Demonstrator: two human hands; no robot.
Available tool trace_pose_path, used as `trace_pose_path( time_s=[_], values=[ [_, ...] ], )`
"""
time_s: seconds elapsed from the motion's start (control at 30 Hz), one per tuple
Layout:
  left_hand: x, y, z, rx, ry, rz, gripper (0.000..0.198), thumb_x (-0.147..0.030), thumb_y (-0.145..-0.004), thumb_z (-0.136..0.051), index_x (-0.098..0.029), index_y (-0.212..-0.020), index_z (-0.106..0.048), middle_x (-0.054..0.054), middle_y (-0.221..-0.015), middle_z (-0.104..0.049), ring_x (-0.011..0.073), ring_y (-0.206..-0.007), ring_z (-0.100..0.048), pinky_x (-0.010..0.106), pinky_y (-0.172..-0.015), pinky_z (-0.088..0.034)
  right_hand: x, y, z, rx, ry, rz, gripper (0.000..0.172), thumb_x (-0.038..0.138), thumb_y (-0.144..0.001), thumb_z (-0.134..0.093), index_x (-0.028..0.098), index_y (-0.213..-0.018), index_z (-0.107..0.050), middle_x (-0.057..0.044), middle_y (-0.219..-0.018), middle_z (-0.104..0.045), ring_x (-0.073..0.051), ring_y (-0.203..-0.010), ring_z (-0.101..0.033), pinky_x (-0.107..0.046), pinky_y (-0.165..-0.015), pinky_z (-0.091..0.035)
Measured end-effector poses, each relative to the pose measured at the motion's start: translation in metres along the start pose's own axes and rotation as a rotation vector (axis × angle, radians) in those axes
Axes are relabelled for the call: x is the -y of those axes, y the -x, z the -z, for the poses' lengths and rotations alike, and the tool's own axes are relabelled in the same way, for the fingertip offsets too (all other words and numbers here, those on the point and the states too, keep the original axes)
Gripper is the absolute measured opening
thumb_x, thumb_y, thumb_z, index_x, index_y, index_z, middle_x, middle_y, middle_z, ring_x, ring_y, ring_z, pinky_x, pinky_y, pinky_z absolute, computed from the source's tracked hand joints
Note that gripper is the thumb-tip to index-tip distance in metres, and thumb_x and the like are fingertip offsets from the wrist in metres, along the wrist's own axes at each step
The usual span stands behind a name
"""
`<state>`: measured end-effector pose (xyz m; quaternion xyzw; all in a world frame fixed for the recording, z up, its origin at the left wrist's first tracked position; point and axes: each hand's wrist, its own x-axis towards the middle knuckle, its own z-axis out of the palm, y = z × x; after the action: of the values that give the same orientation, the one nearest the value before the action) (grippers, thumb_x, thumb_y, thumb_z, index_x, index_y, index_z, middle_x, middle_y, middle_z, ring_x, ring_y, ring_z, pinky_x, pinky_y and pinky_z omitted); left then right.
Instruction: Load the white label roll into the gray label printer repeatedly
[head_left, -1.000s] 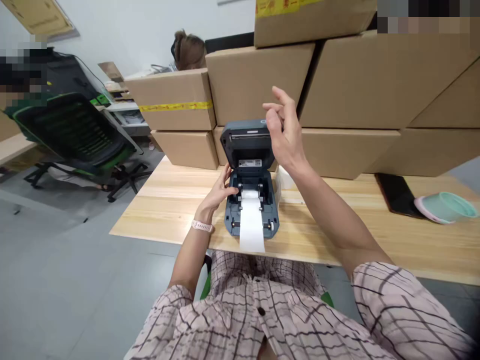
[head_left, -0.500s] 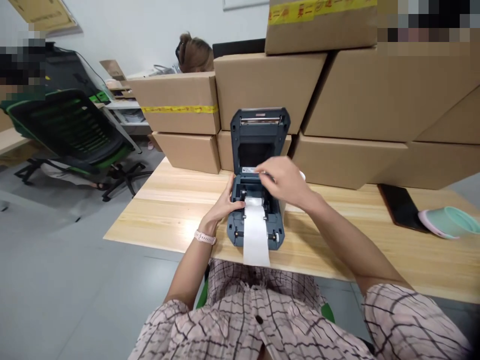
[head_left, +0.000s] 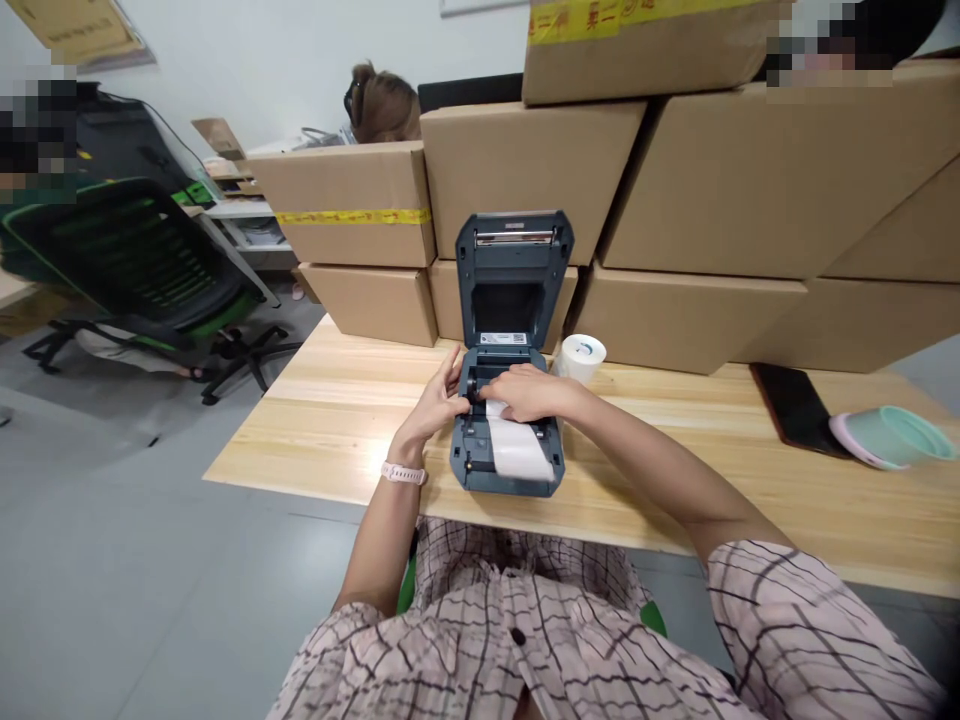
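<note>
A dark grey label printer (head_left: 504, 482) stands on the table with its lid (head_left: 517, 262) raised. A white label strip (head_left: 519, 452) runs from inside it towards the front, its loose end skewed to the right. My left hand (head_left: 433, 405) grips the printer's left side, thumb over the inner edge by the black roll holder. Reaching in from the right, my right hand (head_left: 531, 390) has its fingers closed over the small label roll, which is mostly hidden beneath them. Just right of the printer stands a white roll (head_left: 583, 352).
Cardboard boxes (head_left: 694, 185) are stacked behind the printer. A black phone (head_left: 796, 408) and a mint-green cup (head_left: 896, 437) lie to the right on the wooden table (head_left: 300, 430). Left of the table is an office chair (head_left: 142, 260). Other people sit beyond the boxes and at left.
My right hand has come down from near the lid hinge into the printer, onto the label roll. The strip's end has drawn back and swung right. The white roll is now uncovered.
</note>
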<state>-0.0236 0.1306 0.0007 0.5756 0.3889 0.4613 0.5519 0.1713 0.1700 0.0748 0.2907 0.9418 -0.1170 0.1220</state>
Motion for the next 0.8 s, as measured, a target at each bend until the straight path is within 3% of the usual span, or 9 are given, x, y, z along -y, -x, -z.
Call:
trace_pose_path(
  time_s=[0.13, 0.23, 0.3, 0.43, 0.57, 0.63, 0.7, 0.8],
  values=[
    [0.001, 0.001, -0.001, -0.014, -0.011, -0.009, 0.121, -0.013, -0.060, -0.067, -0.021, -0.167, -0.010, 0.016, -0.169, -0.032, 0.0336, -0.153, -0.037, 0.049, -0.126, -0.029, -0.016, 0.026, 0.014, -0.036, -0.174, 0.136, 0.053, 0.025, -0.088, -0.068, 0.026, -0.141, -0.061, -0.010, -0.134, -0.070, -0.027, -0.120, -0.067, -0.036, -0.097, -0.050],
    [0.000, 0.002, -0.004, -0.041, -0.016, -0.003, 0.120, -0.014, -0.060, -0.069, -0.017, -0.166, -0.012, 0.017, -0.168, -0.033, 0.0340, -0.153, -0.038, 0.048, -0.127, -0.028, -0.043, 0.071, 0.020, -0.257, -0.560, 0.294, 0.052, 0.042, -0.089, -0.072, 0.026, -0.138, -0.062, -0.006, -0.132, -0.070, -0.023, -0.116, -0.067, -0.035, -0.098, -0.051],
    [-0.001, 0.003, -0.005, -0.042, -0.023, -0.009, 0.119, -0.015, -0.061, -0.069, -0.017, -0.166, -0.013, 0.016, -0.168, -0.034, 0.0335, -0.153, -0.038, 0.046, -0.128, -0.028, -0.065, 0.107, 0.012, -0.408, -0.769, 0.297, 0.042, 0.045, -0.085, -0.076, 0.029, -0.124, -0.070, -0.004, -0.123, -0.072, -0.024, -0.112, -0.067, -0.039, -0.099, -0.050],
    [-0.003, 0.004, -0.006, -0.034, -0.047, -0.023, 0.115, -0.017, -0.064, -0.068, -0.023, -0.166, -0.016, 0.011, -0.170, -0.032, 0.0323, -0.155, -0.035, 0.045, -0.129, -0.026, -0.106, 0.154, -0.034, -0.532, -0.898, -0.071, 0.036, 0.047, -0.076, -0.084, 0.031, -0.107, -0.074, -0.003, -0.114, -0.073, -0.027, -0.112, -0.066, -0.046, -0.104, -0.049],
    [-0.005, 0.003, -0.007, -0.034, -0.042, 0.004, 0.116, -0.017, -0.063, -0.067, -0.021, -0.166, -0.013, 0.014, -0.168, -0.035, 0.0333, -0.152, -0.040, 0.048, -0.127, -0.029, -0.126, 0.158, -0.086, -0.529, -0.999, -0.370, 0.047, 0.053, -0.069, -0.085, 0.025, -0.105, -0.072, -0.007, -0.103, -0.074, -0.028, -0.095, -0.070, -0.050, -0.091, -0.056],
    [-0.004, 0.003, -0.007, -0.040, -0.042, 0.013, 0.118, -0.016, -0.062, -0.068, -0.020, -0.166, -0.013, 0.014, -0.168, -0.035, 0.0334, -0.151, -0.041, 0.047, -0.127, -0.028, -0.130, 0.157, -0.100, -0.503, -1.058, -0.428, 0.051, 0.054, -0.068, -0.085, 0.023, -0.105, -0.072, -0.009, -0.102, -0.075, -0.028, -0.091, -0.071, -0.048, -0.084, -0.059],
    [-0.003, 0.002, -0.006, -0.047, -0.043, 0.013, 0.118, -0.016, -0.061, -0.068, -0.021, -0.166, -0.014, 0.014, -0.169, -0.033, 0.0331, -0.152, -0.040, 0.047, -0.128, -0.027, -0.134, 0.160, -0.103, -0.479, -1.086, -0.425, 0.055, 0.053, -0.066, -0.087, 0.025, -0.112, -0.072, -0.010, -0.110, -0.075, -0.031, -0.098, -0.072, -0.049, -0.085, -0.061],
    [0.001, 0.002, -0.004, -0.042, -0.045, 0.008, 0.117, -0.017, -0.063, -0.068, -0.022, -0.166, -0.015, 0.014, -0.169, -0.033, 0.0331, -0.152, -0.040, 0.046, -0.127, -0.028, -0.144, 0.168, -0.090, -0.500, -1.094, -0.365, 0.070, 0.046, -0.068, -0.089, 0.031, -0.131, -0.065, -0.011, -0.134, -0.069, -0.033, -0.126, -0.064, -0.051, -0.104, -0.056]
  ],
)
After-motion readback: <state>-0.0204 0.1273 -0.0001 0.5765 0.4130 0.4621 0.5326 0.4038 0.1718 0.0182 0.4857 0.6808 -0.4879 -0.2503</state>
